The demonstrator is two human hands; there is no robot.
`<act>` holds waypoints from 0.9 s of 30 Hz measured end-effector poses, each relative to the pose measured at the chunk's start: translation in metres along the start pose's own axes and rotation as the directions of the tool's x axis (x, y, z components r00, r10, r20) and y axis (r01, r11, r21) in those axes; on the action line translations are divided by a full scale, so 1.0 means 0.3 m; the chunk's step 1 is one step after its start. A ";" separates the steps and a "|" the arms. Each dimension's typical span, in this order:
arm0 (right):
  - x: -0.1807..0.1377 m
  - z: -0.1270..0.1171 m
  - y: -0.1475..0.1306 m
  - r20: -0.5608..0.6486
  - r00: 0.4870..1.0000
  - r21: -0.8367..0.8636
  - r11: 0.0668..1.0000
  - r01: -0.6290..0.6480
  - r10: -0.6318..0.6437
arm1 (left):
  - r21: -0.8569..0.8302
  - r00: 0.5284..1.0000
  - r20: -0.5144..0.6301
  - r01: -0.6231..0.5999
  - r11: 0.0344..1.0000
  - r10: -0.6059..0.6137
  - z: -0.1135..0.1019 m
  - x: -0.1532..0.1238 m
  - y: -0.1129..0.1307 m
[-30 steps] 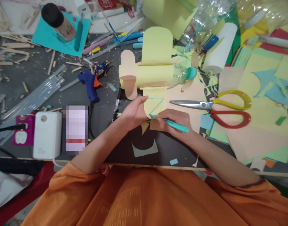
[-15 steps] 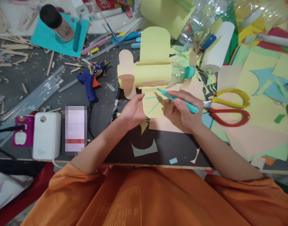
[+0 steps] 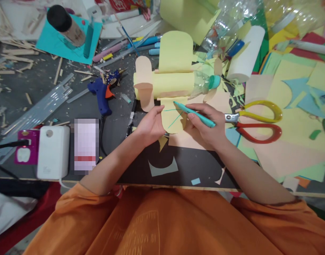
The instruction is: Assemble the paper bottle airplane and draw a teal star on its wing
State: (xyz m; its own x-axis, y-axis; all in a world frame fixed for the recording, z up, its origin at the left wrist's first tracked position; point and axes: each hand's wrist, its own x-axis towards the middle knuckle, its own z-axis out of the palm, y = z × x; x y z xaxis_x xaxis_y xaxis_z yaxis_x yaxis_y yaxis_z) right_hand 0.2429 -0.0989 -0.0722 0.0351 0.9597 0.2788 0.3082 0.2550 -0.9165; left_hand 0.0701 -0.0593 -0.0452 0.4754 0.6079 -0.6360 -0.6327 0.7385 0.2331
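Observation:
A plastic bottle (image 3: pixel 201 83) with a green cap lies on its side, wrapped in yellow paper, with rounded paper flaps like wings and a peach strip (image 3: pixel 143 83) near its base end. My left hand (image 3: pixel 151 125) grips the left edge of the near yellow paper wing (image 3: pixel 173 122), thumb on top and fingers partly hidden beneath. That wing bears thin teal lines meeting near its right side. My right hand (image 3: pixel 209 122) is closed around a teal marker (image 3: pixel 195 115), whose tip points at the wing's upper part; I cannot tell whether it touches. The far yellow wing (image 3: pixel 175 51) stretches away behind the bottle.
Right of my hand lie scissors (image 3: pixel 258 120) with yellow and red handles, over coloured paper sheets (image 3: pixel 284 141). A blue glue gun (image 3: pixel 100 94), a phone (image 3: pixel 85 145) and a white power bank (image 3: pixel 53 152) are at left. Paper scraps (image 3: pixel 162 168) lie near the table edge.
The marker's tip has shifted slightly left over the near wing, and its back end has dropped left too. My left hand stays on the wing.

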 end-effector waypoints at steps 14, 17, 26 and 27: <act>-0.002 0.000 -0.003 0.038 0.999 -0.006 1.000 -0.020 0.020 | -0.029 0.996 -0.088 -0.007 1.000 0.004 0.022 -0.004 0.002; -0.002 0.002 -0.006 0.045 0.999 0.003 1.000 -0.012 0.012 | -0.030 0.996 -0.088 -0.012 0.999 0.009 0.023 -0.003 0.002; -0.003 -0.003 -0.011 0.070 0.998 0.006 1.000 0.005 -0.006 | -0.060 1.000 -0.014 0.005 0.998 -0.006 0.015 -0.004 -0.001; -0.003 -0.003 -0.013 0.072 0.997 0.005 1.000 0.003 -0.004 | -0.058 1.000 -0.009 0.002 0.998 -0.003 0.014 -0.004 -0.001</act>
State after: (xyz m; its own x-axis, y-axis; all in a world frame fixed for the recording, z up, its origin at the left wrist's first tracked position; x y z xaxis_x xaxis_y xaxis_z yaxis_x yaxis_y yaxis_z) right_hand 0.2424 -0.1008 -0.0687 -0.0347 0.9648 0.2607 0.3040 0.2587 -0.9169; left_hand 0.0723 -0.0590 -0.0416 0.4716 0.6032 -0.6433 -0.6660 0.7218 0.1886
